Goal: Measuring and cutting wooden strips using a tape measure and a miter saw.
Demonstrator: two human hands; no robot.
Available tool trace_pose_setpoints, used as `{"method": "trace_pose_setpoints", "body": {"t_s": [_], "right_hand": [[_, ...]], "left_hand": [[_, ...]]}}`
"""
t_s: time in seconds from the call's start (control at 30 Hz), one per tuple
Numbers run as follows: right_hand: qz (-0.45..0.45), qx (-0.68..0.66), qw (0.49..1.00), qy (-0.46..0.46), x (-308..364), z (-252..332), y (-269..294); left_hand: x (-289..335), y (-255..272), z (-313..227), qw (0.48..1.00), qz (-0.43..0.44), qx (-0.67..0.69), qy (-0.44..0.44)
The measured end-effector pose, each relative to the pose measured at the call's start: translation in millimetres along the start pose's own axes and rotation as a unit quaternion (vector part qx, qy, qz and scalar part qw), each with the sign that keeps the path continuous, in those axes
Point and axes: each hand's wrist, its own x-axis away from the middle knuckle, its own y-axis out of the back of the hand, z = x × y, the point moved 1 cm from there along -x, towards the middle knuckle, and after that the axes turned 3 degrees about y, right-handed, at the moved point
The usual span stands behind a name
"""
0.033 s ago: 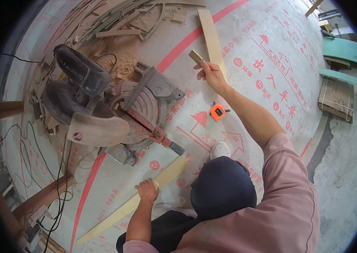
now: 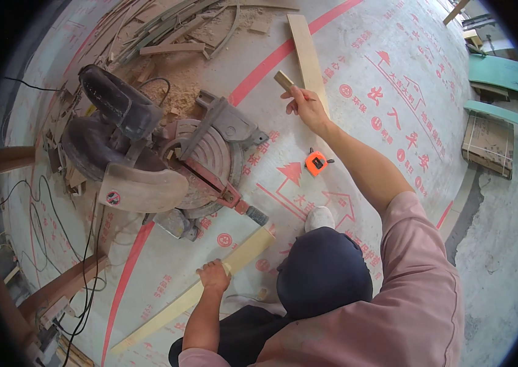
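My left hand (image 2: 213, 275) is closed round a long, pale wooden board (image 2: 249, 249) that lies slanting across the covered floor, below the miter saw. Up ahead, my right hand (image 2: 306, 110) grips a short wood block (image 2: 283, 79), which sticks out past the fingers. A thin dark stick, perhaps a pencil, shows at the same hand. Behind it, a second long wooden board (image 2: 305, 52) lies on the floor. An orange tape measure (image 2: 316, 163) rests just below my right forearm. To the left stands the miter saw (image 2: 142, 147), its red-edged slot facing me.
Sawdust (image 2: 179, 92) and a heap of wood offcuts (image 2: 173, 48) lie behind the saw. Black cables (image 2: 90, 269) hang at the left beside a brown wooden frame (image 2: 66, 284). Green curved panels (image 2: 500, 73) and a flat brown carton (image 2: 488, 142) lie at the far right.
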Motion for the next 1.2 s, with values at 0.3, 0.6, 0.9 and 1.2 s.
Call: {"method": "trace_pose_setpoints", "body": {"t_s": [0.3, 0.6, 0.9, 1.2], "right_hand": [[-0.111, 0.282, 0.951, 0.064, -39.6, -30.1, 4.2], [-0.112, 0.442, 0.888, -0.052, 63.7, -102.9, 118.6], [-0.021, 0.484, 0.865, -0.126, 148.9, -98.2, 130.0], [0.342, 0.075, 0.917, -0.194, 361.0, 54.3, 84.5]], "left_hand": [[10.8, 27.0, 3.7, 0.997, 0.065, 0.035, 0.007], [84.8, 92.8, 115.4, 0.984, 0.116, 0.106, -0.084], [271.9, 90.7, 130.5, 0.877, -0.126, 0.446, 0.123], [269.7, -38.4, 139.7, 0.797, -0.099, 0.596, 0.023]]}}
